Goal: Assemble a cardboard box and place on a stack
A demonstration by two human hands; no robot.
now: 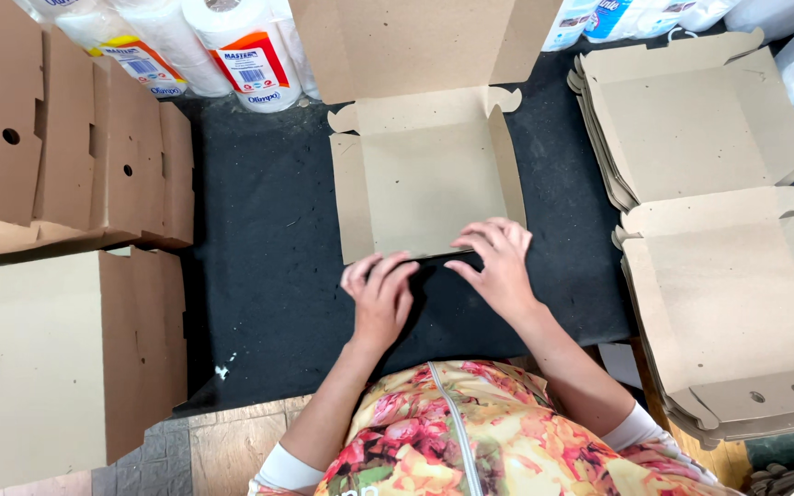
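I see a flat brown cardboard box blank [429,174] lying open on the black mat, side flaps half raised.

A: Where does the view sit?

B: There is one view only, from the head, looking almost straight down past the person's chest onto the black table [259,266].

A: How near?

B: Close. The forearms enter from the bottom edge, and the left hand [380,296] and right hand [498,266] lie just below the middle of the frame.

A: How wide?

B: Wide enough to catch the stacks [691,119] at the right and the folded boxes [66,165] at the left, both cut off by the edges.
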